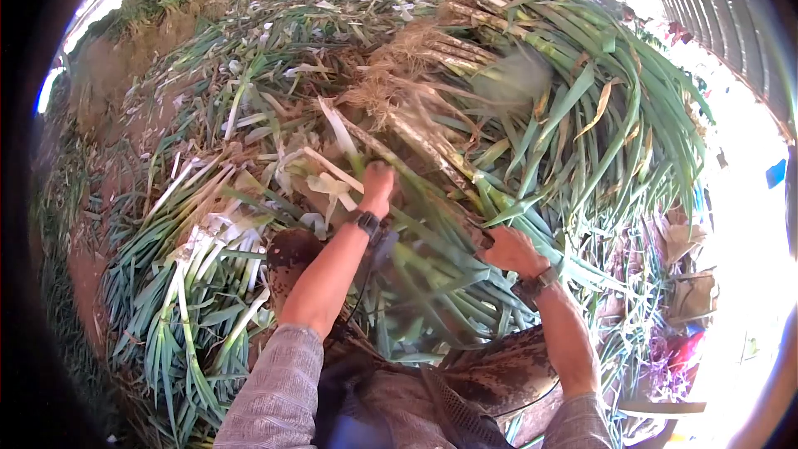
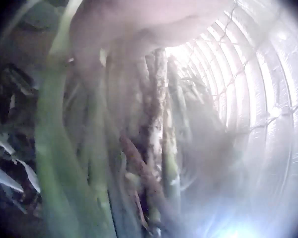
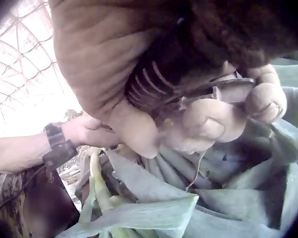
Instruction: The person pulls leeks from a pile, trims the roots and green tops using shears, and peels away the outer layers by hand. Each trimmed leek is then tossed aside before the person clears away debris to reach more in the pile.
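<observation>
Nearest us, our lap (image 1: 499, 374) in mottled brown cloth carries the leaves (image 1: 432, 283) of the bunch: broad, flat, waxy green straps creased along the middle. Our right hand (image 1: 511, 249) sits among them at the lap's right edge. Its fingers are curled tight round a knife (image 3: 154, 84) with a dark ribbed handle. A grey metal part shows between the fingers, but the cutting edge is hidden.

Further out, our left hand (image 1: 378, 187) has a dark band (image 1: 366, 222) at the wrist. It wraps round the pale shank of a leek (image 1: 424, 181), so the leek lies stretched between both hands, root end away from us. The left wrist view shows shanks that are round, firm and smeared with brown soil.

We judge this to be the trimming step: one leek is drawn out of the heap with the knife at its leaf end, and no cut shows yet. The next move calls for a steady grip on the slippery shank and a cut kept clear of the left forearm.

To the left lies a pile of cleaned leeks (image 1: 191, 274), their white shanks smooth and bright, with peeled skins scattered beside it. Beyond the hands rises the untrimmed heap (image 1: 565, 108), its straw-coloured roots (image 1: 399, 58) matted and wiry. Farthest off curves the ribbed, translucent tunnel roof (image 1: 715, 0).
</observation>
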`<state>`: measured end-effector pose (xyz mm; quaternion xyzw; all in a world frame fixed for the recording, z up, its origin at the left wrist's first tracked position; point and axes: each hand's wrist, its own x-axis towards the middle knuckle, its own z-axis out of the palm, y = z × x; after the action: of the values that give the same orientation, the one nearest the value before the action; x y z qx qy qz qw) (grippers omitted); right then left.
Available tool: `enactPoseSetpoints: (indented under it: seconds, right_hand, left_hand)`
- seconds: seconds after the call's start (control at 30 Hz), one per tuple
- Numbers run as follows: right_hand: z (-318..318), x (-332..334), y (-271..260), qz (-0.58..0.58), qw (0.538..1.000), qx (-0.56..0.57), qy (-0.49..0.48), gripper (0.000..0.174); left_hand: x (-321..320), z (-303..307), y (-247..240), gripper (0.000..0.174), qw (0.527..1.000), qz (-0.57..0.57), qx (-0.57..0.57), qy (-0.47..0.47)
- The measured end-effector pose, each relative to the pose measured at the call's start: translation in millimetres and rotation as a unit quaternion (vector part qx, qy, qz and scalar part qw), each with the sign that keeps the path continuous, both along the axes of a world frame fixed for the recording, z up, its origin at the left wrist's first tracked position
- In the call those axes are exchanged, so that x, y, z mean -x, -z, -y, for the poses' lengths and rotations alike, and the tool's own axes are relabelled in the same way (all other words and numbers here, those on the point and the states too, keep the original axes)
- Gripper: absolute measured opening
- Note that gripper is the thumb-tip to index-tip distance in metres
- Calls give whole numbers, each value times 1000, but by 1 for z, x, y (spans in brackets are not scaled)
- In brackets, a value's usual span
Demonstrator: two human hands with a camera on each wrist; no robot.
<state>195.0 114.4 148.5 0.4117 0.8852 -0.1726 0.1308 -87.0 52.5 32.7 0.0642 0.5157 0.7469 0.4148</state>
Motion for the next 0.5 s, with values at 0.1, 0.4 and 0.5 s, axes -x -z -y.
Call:
enactPoseSetpoints:
  seconds: [0.1,0.4,0.5]
  right_hand:
    - [4,-1,-9,11,1000,11,2,42]
    - [4,-24,-21,-78,997,-3,28,35]
    - [-3,-42,-14,-83,996,-36,2,36]
  left_hand:
    - [15,-19,-4,30,998,41,33,17]
    - [2,-36,11,15,993,86,13,84]
    - [-24,-19,-22,15,988,90,-34,121]
